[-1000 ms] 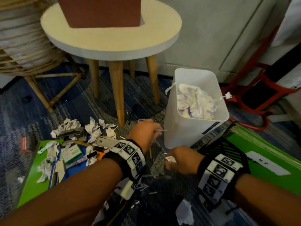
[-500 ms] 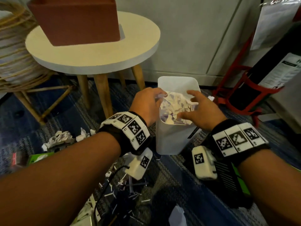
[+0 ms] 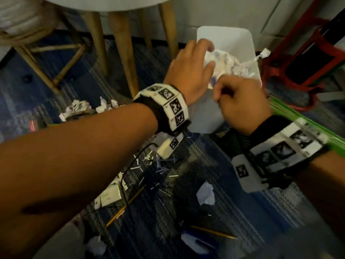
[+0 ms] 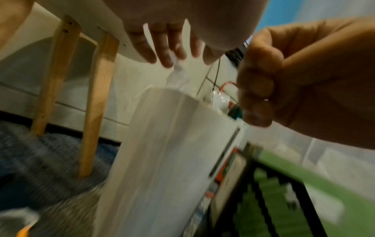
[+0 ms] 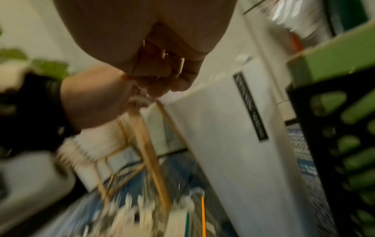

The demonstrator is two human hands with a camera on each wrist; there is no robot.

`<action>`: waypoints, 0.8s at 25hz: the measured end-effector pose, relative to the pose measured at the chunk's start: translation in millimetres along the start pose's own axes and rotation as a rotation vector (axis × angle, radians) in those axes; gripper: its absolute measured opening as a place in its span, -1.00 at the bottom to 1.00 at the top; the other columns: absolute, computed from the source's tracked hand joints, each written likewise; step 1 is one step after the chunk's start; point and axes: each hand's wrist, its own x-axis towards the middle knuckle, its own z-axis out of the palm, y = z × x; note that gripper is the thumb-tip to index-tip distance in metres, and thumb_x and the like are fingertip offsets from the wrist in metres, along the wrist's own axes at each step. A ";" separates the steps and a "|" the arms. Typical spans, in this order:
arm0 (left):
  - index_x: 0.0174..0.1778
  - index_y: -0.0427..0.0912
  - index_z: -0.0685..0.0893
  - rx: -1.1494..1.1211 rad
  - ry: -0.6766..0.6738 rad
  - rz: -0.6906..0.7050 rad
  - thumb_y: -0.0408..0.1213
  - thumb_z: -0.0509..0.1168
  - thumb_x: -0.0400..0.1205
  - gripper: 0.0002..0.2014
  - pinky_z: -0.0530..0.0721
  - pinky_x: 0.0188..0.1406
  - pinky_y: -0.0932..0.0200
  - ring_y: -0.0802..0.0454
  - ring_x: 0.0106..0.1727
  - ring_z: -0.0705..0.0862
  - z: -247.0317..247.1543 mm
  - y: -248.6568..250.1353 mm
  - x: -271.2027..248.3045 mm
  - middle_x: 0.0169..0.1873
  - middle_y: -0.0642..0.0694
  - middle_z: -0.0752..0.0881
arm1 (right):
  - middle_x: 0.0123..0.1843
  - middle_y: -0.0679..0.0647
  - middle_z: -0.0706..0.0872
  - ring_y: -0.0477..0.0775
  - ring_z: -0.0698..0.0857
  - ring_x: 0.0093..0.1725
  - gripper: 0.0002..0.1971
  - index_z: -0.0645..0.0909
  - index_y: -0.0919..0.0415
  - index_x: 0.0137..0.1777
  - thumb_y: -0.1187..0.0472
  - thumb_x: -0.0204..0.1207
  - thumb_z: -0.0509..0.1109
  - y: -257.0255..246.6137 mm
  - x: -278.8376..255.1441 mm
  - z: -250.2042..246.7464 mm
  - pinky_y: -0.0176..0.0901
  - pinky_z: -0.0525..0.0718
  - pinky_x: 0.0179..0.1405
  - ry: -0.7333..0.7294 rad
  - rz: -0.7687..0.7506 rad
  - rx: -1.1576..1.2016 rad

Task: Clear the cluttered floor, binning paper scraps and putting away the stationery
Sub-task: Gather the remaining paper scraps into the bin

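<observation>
My left hand (image 3: 205,57) hovers over the left rim of the white bin (image 3: 224,32), fingers hanging loosely above the crumpled paper (image 3: 229,62) inside. In the left wrist view a thin white paper strip (image 4: 177,65) shows between those fingers (image 4: 162,52); whether it is held is unclear. My right hand (image 3: 222,92) is curled into a fist at the bin's near rim, and no object shows in it (image 5: 162,77). Loose on the carpet lie two pencils (image 3: 123,210) (image 3: 214,234), a crumpled scrap (image 3: 205,193) and several tiny shreds (image 3: 147,161).
A round stool's wooden legs (image 3: 123,53) stand left of the bin. More crumpled paper (image 3: 78,107) lies at far left. A green folder (image 3: 308,124) over a black crate (image 5: 334,144) sits on the right, and a red metal frame (image 3: 298,62) stands behind it.
Both hands rose from the floor to the bin. In the last half second the right hand's spread fingers curled and drew back to the near rim; the left stayed above the paper.
</observation>
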 end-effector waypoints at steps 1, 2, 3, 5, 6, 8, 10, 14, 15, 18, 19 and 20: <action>0.19 -0.16 0.53 0.018 0.030 0.027 -0.16 0.18 0.61 -0.73 0.56 0.03 -0.14 -0.16 0.06 0.57 -0.4 -7.0 -17.1 0.06 -0.16 0.56 | -0.36 -0.03 0.61 -0.01 0.58 -0.28 -0.68 0.48 -0.01 -0.38 0.49 0.32 0.22 2.2 -11.6 23.3 -0.15 0.53 -0.22 -0.185 -0.016 -0.059; 0.11 -0.17 0.53 0.035 0.022 0.027 -0.17 0.20 0.59 -0.77 0.55 -0.01 -0.11 -0.15 0.02 0.56 0.3 -15.5 -36.8 0.02 -0.16 0.55 | -0.34 0.00 0.59 0.09 0.56 -0.25 -0.68 0.43 -0.02 -0.40 0.45 0.36 0.23 9.1 -23.0 47.6 -0.08 0.54 -0.20 -0.397 -0.005 -0.146; 0.06 -0.19 0.52 0.053 -0.013 0.009 -0.18 0.21 0.59 -0.80 0.53 -0.05 -0.08 -0.14 -0.01 0.54 2.9 -25.6 -58.1 -0.01 -0.16 0.55 | -0.32 0.04 0.55 0.16 0.53 -0.24 -0.68 0.39 -0.03 -0.40 0.41 0.43 0.24 19.5 -36.5 72.7 -0.01 0.56 -0.18 -0.626 0.007 -0.262; 0.03 -0.19 0.50 0.084 -0.124 -0.027 -0.21 0.23 0.58 -0.82 0.51 -0.09 -0.06 -0.14 -0.06 0.53 13.3 -49.3 -99.8 -0.05 -0.15 0.54 | -0.18 0.11 0.56 0.16 0.51 -0.19 -0.70 0.42 -0.08 -0.31 0.32 0.59 0.19 55.9 -68.7 111.9 0.05 0.61 -0.09 -1.002 0.082 -0.514; 0.05 -0.18 0.49 0.107 -0.184 -0.041 -0.21 0.25 0.57 -0.81 0.52 -0.09 -0.08 -0.16 -0.07 0.54 19.9 -61.9 -119.1 -0.05 -0.15 0.54 | -0.05 0.16 0.60 0.14 0.52 -0.13 -0.76 0.51 -0.12 -0.16 0.26 0.64 0.19 78.2 -87.8 124.1 0.00 0.60 -0.05 -1.071 0.173 -0.596; 0.14 -0.15 0.49 0.178 -0.327 -0.110 -0.19 0.26 0.58 -0.75 0.57 -0.10 -0.10 -0.21 -0.04 0.57 33.2 -87.3 -151.5 0.02 -0.17 0.55 | 0.32 0.18 0.56 0.17 0.59 0.10 -0.73 0.50 0.03 0.29 0.07 0.61 0.33 122.1 -124.8 136.7 -0.09 0.58 0.08 -1.010 0.462 -0.538; 0.26 -0.13 0.44 0.253 -0.542 -0.225 -0.16 0.21 0.64 -0.70 0.59 -0.07 -0.11 -0.25 0.07 0.57 47.4 -112.7 -180.3 0.14 -0.20 0.52 | 0.54 0.21 0.32 0.29 0.52 0.36 -0.29 0.26 0.01 0.54 -0.10 0.46 0.48 148.5 -158.7 147.6 0.04 0.58 0.27 -0.915 0.799 -0.398; 0.47 -0.12 0.31 0.373 -0.797 -0.411 -0.10 0.26 0.66 -0.52 0.64 0.07 -0.24 -0.36 0.26 0.50 71.8 -147.5 -223.9 0.29 -0.25 0.45 | 0.53 0.24 0.11 0.48 0.30 0.47 -0.26 0.26 -0.08 0.46 -0.18 0.36 0.53 152.3 -186.8 174.6 0.24 0.49 0.28 -0.894 0.963 -0.502; 0.50 -0.12 0.29 0.367 -0.841 -0.434 -0.08 0.34 0.62 -0.42 0.64 0.10 -0.24 -0.36 0.29 0.48 76.7 -151.2 -230.1 0.32 -0.26 0.42 | 0.43 0.26 0.22 0.46 0.36 0.41 -0.45 0.37 0.03 0.31 -0.11 0.41 0.50 150.1 -187.9 179.5 0.20 0.50 0.22 -0.864 0.931 -0.476; 0.50 -0.09 0.32 0.343 -0.954 -0.306 -0.19 0.42 0.56 -0.38 0.58 0.25 -0.21 -0.33 0.38 0.41 96.1 -155.6 -244.7 0.40 -0.27 0.34 | -0.22 0.13 0.44 0.07 0.51 -0.19 -0.71 0.33 0.21 -0.35 0.32 0.58 0.30 145.4 -181.5 192.5 0.10 0.55 -0.03 -0.720 0.849 -0.217; 0.54 -0.07 0.29 0.338 -0.993 -0.237 -0.25 0.42 0.57 -0.35 0.54 0.32 -0.23 -0.33 0.44 0.36 102.8 -156.3 -249.3 0.46 -0.29 0.27 | -0.32 0.06 0.38 0.01 0.44 -0.27 -0.65 0.29 0.21 -0.42 0.41 0.59 0.24 142.2 -179.1 196.4 -0.06 0.47 -0.15 -0.687 0.831 -0.191; 0.60 -0.02 0.22 0.333 -1.026 -0.204 -0.31 0.40 0.57 -0.29 0.49 0.38 -0.25 -0.34 0.50 0.28 108.1 -158.0 -253.0 0.53 -0.31 0.18 | -0.33 0.03 0.37 0.02 0.44 -0.26 -0.69 0.35 0.26 -0.40 0.44 0.60 0.21 135.7 -175.1 198.8 -0.13 0.46 -0.17 -0.637 0.785 -0.204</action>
